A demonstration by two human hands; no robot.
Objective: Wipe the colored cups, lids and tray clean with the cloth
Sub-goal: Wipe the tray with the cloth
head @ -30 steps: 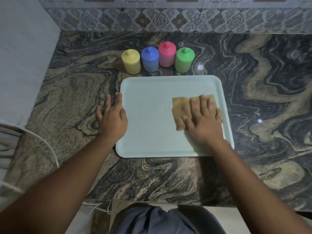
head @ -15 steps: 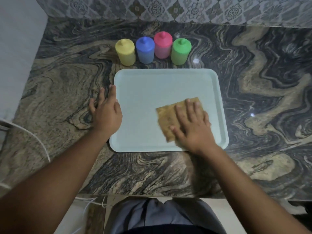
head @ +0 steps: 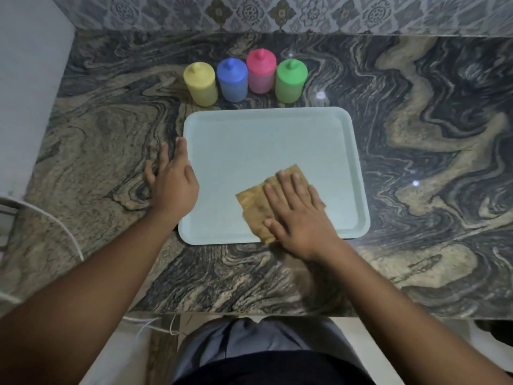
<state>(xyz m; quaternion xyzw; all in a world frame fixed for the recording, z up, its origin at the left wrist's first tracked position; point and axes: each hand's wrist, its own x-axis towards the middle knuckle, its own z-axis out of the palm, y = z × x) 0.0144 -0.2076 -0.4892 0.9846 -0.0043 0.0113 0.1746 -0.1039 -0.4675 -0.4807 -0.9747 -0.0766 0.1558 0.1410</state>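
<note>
Fingers of the right hand [head: 298,215] are lying straight, pressing a tan folded cloth [head: 256,202] onto the pale green rectangular plastic tray's [head: 249,145] near-right part; the left hand [head: 173,184], flat, is resting against the tray's left rim.

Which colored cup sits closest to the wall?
The pink cup. The yellow cup, blue cup and green cup stand farther forward.

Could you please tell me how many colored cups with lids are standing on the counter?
4, in a row behind the tray: yellow cup leftmost, then blue cup, pink cup set slightly farther back, and green cup rightmost. None appears hidden.
</note>
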